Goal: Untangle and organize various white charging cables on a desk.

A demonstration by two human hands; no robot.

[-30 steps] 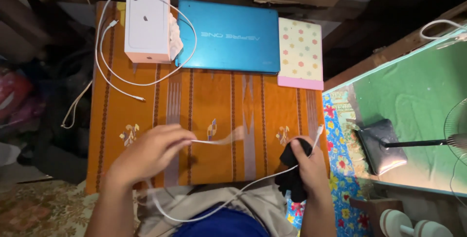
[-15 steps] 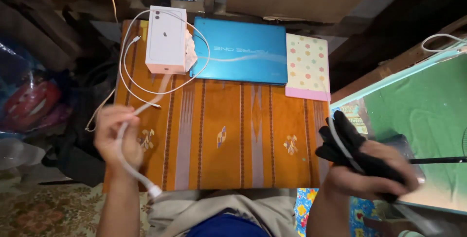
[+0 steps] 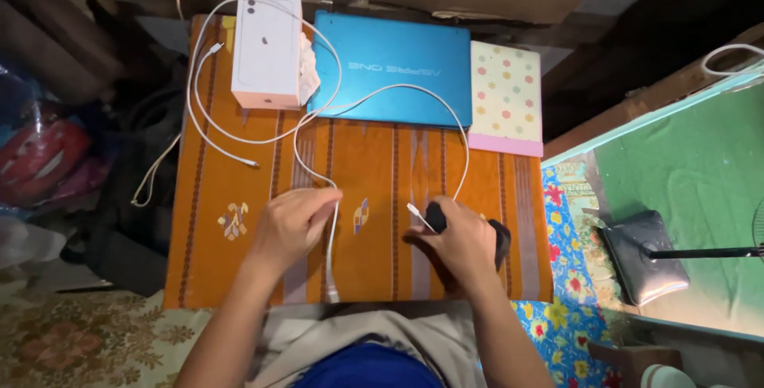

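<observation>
Our left hand (image 3: 293,225) has its grip closed around the white cable (image 3: 382,93), which loops over the orange bench (image 3: 239,261). Our right hand (image 3: 458,241) is clamped on a black cloth (image 3: 500,238), mostly hidden under the fingers, with the cable end (image 3: 415,213) just beside it.

White charging cable (image 3: 382,95): thin, looping in an arc toward twelve o'clock across the bench (image 3: 239,276), one plug end hanging at six o'clock near the edge, the other end pointing at nine o'clock. Black cloth (image 3: 501,238): bunched, lying at three o'clock, partly hidden.
</observation>
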